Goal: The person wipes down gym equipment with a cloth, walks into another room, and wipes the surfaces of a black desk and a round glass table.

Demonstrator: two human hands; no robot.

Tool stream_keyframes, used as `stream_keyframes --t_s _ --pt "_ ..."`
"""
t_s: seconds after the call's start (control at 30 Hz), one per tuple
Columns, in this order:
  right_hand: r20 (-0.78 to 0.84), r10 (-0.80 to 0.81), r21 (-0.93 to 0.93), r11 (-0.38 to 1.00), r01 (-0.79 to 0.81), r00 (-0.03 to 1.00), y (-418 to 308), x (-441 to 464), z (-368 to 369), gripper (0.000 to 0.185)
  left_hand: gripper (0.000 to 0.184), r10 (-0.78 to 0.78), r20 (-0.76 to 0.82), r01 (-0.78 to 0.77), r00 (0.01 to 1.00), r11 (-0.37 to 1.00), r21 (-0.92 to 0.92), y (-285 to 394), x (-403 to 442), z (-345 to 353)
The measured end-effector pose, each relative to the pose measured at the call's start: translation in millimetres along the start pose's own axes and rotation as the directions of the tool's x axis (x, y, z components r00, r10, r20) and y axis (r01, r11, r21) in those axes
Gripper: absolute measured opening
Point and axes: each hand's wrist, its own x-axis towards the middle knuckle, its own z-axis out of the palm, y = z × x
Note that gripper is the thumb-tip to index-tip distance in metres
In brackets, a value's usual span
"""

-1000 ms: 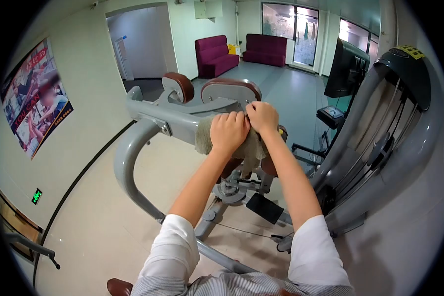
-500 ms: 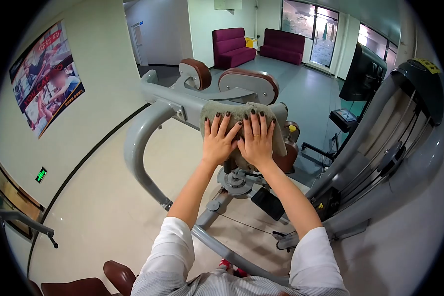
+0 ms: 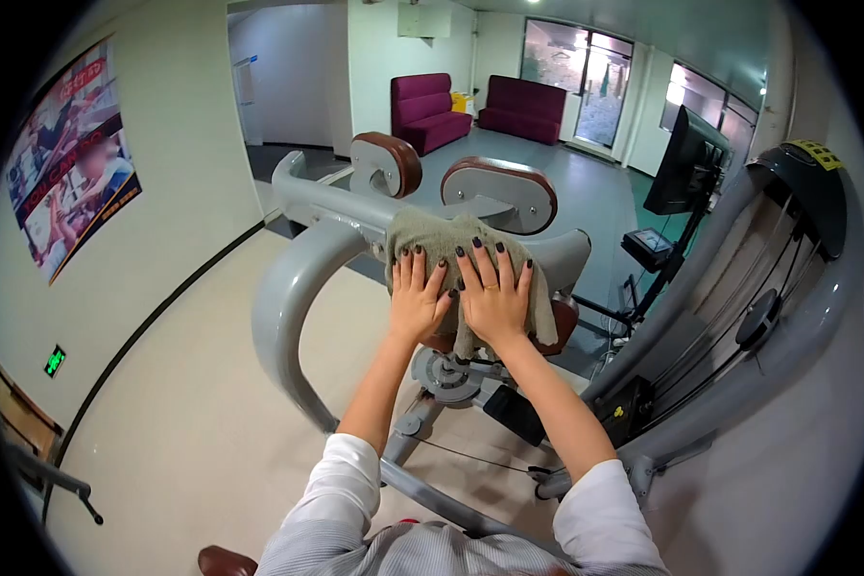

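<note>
A grey-green towel (image 3: 437, 230) is draped over the grey metal frame (image 3: 331, 200) of an exercise machine, and its lower edge hangs down on the right. My left hand (image 3: 418, 302) lies flat on the left part of the towel, fingers stretched out and pointing away from me. Beside it, my right hand (image 3: 493, 309) presses flat on the cloth with its fingers spread. The two thumbs are close together. The part of the frame under the towel is hidden.
Brown-edged pads (image 3: 499, 195) sit behind the towel. A curved grey tube (image 3: 280, 307) stands at left, a cable column (image 3: 787, 317) at right. Farther off are purple sofas (image 3: 520, 109) and a screen on a stand (image 3: 686, 161). A poster (image 3: 75, 163) hangs on the left wall.
Both hands have come slightly down and toward me over the towel. The towel's upper part shows more now, and the view has shifted a little.
</note>
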Motion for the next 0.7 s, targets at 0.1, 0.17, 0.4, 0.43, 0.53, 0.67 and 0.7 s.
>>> stream_keyframes --t_s 0.1,0.17,0.4,0.43,0.53,0.67,0.7 --pt "0.013 0.044 -0.011 0.999 -0.044 0.999 -0.3 -3.3 1.4 0.052 0.058 0.049 -0.049 -0.053 0.998 0.996 -0.075 4.2 1.4 8.1" --pt "0.016 0.049 0.020 0.999 -0.049 0.999 3.4 -5.9 1.5 0.052 0.058 0.007 -0.089 -0.017 0.996 0.993 -0.115 14.8 3.9 6.5" --pt "-0.048 0.159 0.108 0.982 -0.153 0.986 23.0 -34.5 8.9 0.056 0.055 0.141 -0.092 -0.150 0.986 0.984 -0.101 41.4 12.2 2.4" --pt "-0.046 0.159 0.104 0.983 -0.153 0.986 18.9 -38.3 13.1 0.056 0.055 0.156 -0.080 -0.162 0.985 0.983 -0.084 39.8 9.9 2.8" --pt "-0.069 0.230 0.092 0.970 -0.223 0.971 2.7 -57.9 29.8 0.059 0.051 0.133 -0.017 -0.134 0.991 0.987 -0.089 34.0 -5.9 3.9" --pt "-0.106 0.217 0.052 0.976 -0.212 0.970 -11.5 -85.8 55.0 0.058 0.046 0.143 0.098 -0.129 0.985 0.982 -0.136 22.0 -27.0 4.5" --pt "-0.104 0.218 0.054 0.976 -0.213 0.970 -17.5 -86.5 53.3 0.058 0.046 0.141 0.101 -0.127 0.985 0.983 -0.135 19.1 -30.2 1.8"
